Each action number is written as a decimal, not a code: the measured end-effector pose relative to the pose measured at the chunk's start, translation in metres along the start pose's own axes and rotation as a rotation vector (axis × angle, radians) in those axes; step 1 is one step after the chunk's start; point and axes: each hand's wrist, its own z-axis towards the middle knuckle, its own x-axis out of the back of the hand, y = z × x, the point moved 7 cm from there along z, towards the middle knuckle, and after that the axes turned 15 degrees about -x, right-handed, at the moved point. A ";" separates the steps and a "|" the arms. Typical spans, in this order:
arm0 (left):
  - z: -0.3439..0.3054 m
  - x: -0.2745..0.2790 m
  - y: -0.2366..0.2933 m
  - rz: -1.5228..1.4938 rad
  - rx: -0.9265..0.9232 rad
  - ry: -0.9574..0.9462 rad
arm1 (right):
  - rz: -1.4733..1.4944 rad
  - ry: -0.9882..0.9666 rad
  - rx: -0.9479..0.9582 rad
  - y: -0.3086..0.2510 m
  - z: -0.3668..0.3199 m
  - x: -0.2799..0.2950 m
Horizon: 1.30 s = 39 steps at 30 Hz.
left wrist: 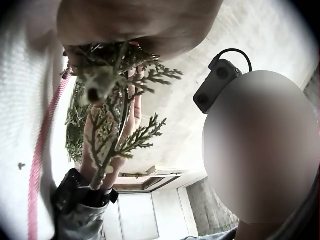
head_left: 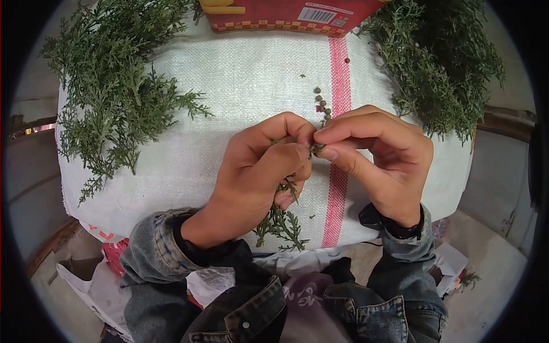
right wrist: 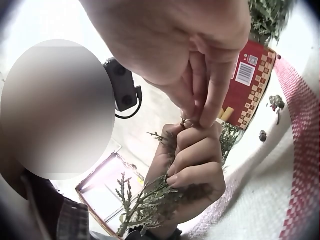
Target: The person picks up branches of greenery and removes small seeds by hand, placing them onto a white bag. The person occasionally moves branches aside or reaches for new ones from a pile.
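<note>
My left hand (head_left: 257, 171) grips a green conifer sprig (head_left: 284, 226), whose scaly stems hang out below the curled fingers. At the sprig's upper end, my right hand (head_left: 383, 154) pinches a small piece of the tip between thumb and forefinger, and the fingertips of both hands nearly meet there. In the right wrist view, leafy stems (right wrist: 145, 205) stick out from under the left fist. Just beyond the hands, several small round dark cones (head_left: 323, 103) lie on the white woven sack (head_left: 240, 74), beside its pink stripe.
A large heap of conifer branches (head_left: 114, 97) lies at the left, another pile (head_left: 440, 63) at the back right. A red box (head_left: 274, 20) with a barcode stands at the far edge. One small dark red berry (head_left: 347, 60) sits on the pink stripe (head_left: 339, 74).
</note>
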 end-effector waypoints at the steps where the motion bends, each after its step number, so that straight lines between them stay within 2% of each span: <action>1: 0.000 0.000 0.000 0.000 0.001 0.000 | 0.000 0.003 -0.003 0.001 0.000 0.000; 5: 0.000 0.002 -0.003 -0.073 0.036 0.015 | -0.005 0.002 0.000 0.001 0.000 0.000; 12: 0.000 0.002 -0.002 -0.001 0.031 0.016 | -0.053 -0.002 0.023 0.000 0.000 -0.002; 16: 0.001 0.003 -0.003 -0.032 0.052 0.017 | 0.052 0.064 -0.047 0.006 -0.001 -0.001; 19: 0.001 0.002 -0.002 0.004 0.055 0.021 | -0.065 0.037 0.022 0.003 -0.001 -0.001; 24: 0.000 0.002 -0.001 0.016 0.048 0.014 | -0.039 0.049 -0.031 0.005 -0.001 -0.001; 31: -0.001 -0.001 -0.002 -0.053 0.003 -0.008 | -0.114 0.062 0.076 -0.002 -0.001 -0.001; 39: 0.000 -0.002 -0.001 -0.039 -0.031 -0.039 | -0.058 0.087 0.075 0.000 -0.002 -0.001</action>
